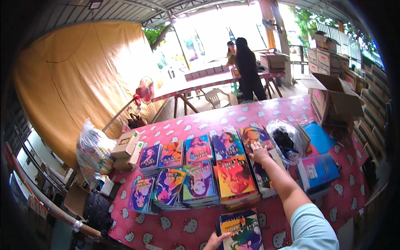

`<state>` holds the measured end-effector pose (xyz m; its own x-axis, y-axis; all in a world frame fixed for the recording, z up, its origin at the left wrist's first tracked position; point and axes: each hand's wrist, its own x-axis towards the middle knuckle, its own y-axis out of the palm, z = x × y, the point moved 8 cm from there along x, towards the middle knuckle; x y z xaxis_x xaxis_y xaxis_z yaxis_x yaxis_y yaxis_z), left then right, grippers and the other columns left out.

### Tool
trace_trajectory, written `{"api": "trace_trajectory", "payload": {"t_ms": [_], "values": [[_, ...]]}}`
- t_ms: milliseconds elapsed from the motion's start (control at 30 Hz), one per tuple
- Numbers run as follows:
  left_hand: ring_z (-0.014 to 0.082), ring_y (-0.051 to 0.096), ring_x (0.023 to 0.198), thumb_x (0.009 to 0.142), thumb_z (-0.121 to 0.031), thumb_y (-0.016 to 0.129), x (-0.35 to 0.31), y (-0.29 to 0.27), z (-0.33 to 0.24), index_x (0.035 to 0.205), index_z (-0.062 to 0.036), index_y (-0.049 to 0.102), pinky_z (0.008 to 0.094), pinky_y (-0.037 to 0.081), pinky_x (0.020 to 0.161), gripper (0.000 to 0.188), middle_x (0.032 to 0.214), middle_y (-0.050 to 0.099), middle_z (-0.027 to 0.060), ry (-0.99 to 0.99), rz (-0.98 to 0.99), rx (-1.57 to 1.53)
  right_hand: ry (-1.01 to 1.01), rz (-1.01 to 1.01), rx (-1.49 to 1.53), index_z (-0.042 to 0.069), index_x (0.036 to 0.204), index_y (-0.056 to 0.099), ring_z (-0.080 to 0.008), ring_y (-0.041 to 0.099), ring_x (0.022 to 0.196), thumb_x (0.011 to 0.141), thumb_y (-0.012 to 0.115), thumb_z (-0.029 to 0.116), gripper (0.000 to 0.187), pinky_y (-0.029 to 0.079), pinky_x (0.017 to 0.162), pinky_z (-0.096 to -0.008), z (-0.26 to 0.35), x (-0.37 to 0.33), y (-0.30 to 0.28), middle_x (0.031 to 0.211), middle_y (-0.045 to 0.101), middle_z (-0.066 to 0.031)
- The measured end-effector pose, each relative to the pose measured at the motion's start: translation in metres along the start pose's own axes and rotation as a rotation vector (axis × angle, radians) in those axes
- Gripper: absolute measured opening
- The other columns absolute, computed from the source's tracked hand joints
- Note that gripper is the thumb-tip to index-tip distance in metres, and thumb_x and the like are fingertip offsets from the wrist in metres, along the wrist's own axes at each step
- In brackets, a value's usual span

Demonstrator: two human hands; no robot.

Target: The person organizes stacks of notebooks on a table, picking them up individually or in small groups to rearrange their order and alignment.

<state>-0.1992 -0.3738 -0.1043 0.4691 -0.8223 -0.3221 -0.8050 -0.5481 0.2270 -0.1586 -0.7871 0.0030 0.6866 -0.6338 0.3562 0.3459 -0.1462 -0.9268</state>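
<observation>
While pinching books [246,238] with the left hand [217,241] and touching a far stack [251,134] on the counter [175,236] with the spread right hand [260,152], might drop some if held loosely, or topple it if bumped.

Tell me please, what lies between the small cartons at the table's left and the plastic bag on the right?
In the head view, the back row of books, five across; the right hand is at its end nearest the bag.

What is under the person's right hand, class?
A book with an illustrated cover shows beyond the right hand; whatever lies directly beneath it is covered.
</observation>
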Motion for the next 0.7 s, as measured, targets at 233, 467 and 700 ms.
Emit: {"api": "trace_trajectory", "payload": {"t_ms": [233,467,700], "values": [[0.0183,0.056,0.098,0.076,-0.022,0.071,-0.009,-0.039,0.014,0.121,0.0004,0.042,0.0313,0.046,0.084,0.058,0.110,0.057,0.0103,-0.048,-0.124,-0.022,-0.115,-0.265,0.055,0.008,0.095,0.062,-0.0267,0.063,0.075,0.078,0.058,0.015,0.019,0.049,0.063,-0.0350,-0.043,0.009,-0.047,0.083,0.064,-0.0094],[0.0224,0.055,0.103,0.082,-0.048,0.058,-0.019,-0.034,0.006,0.127,-0.0053,0.040,0.0348,0.046,0.086,0.065,0.120,0.052,0.0109,-0.174,0.054,-0.558,-0.727,0.333,0.453,0.008,0.102,0.063,-0.0272,0.062,0.087,0.078,0.062,0.026,0.030,0.050,0.079,-0.0370,0.144,-0.183,-0.155,0.096,0.064,-0.0130],[0.0218,0.056,0.099,0.077,-0.024,0.068,-0.024,-0.031,-0.014,0.130,-0.0022,0.027,0.0344,0.047,0.084,0.071,0.113,0.052,0.0130,-0.085,-0.081,-0.051,-0.620,-0.120,0.015,0.008,0.116,0.052,-0.0235,0.050,0.114,0.075,0.063,0.023,0.045,0.034,0.097,-0.0453,0.115,-0.183,-0.067,0.123,0.053,-0.0093]]}}
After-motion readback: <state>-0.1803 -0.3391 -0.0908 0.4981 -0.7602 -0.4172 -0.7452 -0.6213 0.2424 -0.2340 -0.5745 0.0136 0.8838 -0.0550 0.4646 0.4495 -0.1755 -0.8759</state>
